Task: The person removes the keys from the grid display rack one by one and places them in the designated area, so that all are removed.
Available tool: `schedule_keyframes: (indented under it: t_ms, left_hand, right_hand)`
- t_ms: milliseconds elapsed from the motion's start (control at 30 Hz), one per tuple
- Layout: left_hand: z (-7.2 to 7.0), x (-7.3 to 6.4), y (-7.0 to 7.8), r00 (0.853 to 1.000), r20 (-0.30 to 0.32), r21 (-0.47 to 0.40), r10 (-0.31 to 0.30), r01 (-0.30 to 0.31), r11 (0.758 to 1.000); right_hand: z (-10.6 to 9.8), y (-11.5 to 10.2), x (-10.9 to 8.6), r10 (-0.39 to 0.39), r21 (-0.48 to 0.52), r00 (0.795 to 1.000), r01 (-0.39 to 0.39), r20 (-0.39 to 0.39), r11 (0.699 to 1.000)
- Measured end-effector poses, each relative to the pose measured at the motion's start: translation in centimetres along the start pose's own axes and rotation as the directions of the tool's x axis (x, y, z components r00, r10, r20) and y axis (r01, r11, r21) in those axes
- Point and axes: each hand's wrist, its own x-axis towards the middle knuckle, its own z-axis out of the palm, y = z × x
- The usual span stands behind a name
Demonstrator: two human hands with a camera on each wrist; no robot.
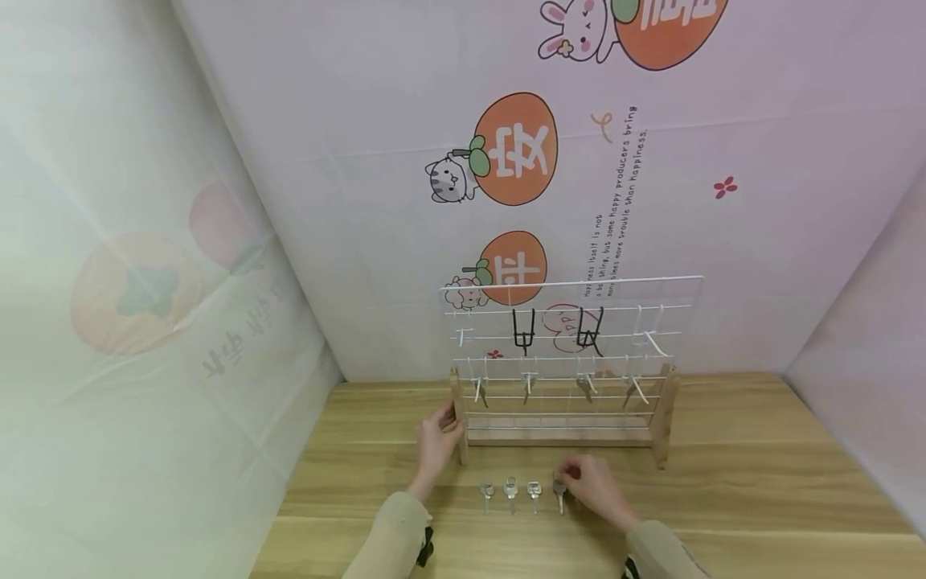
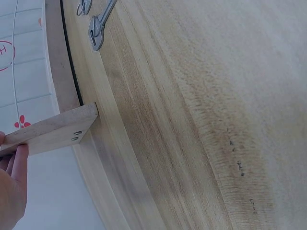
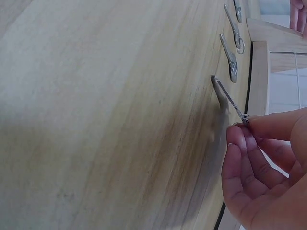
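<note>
My right hand pinches a metal key by its head between thumb and fingers. The key's shaft slants down, its tip right at the wooden table. To its left, three more keys lie in a row: one key nearest, a middle key, and a far-left key. My left hand grips the left wooden side post of a rack, thumb and fingers on either side of the board. The rack carries a white wire grid.
Several hooks are on the grid, including a left black hook and a white hook. Keys hang along the lower row, one being a dark key. A printed cloth hangs behind the rack, with pale cloth at the left.
</note>
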Motion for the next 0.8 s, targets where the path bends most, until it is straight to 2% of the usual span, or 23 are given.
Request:
schedule_keyframes:
  t_ms: [233, 433, 800]
  left_hand:
    - [0.05, -0.08, 0.10, 1.000, -0.014, 0.010, 0.013, -0.013, 1.000]
    - [0.08, -0.10, 0.17, 1.000, -0.016, 0.016, 0.021, -0.021, 1.000]
    - [0.14, -0.10, 0.25, 1.000, -0.023, 0.005, -0.001, 0.002, 1.000]
  right_hand:
    - [0.47, 0.18, 0.12, 0.027, -0.028, 1.000, -0.027, -0.002, 0.999]
    - [0.44, 0.01, 0.14, -0.007, -0.034, 1.000, 0.007, -0.010, 0.999]
    - [0.26, -0.09, -0.03, -0.051, -0.062, 0.999, 0.050, -0.012, 0.997]
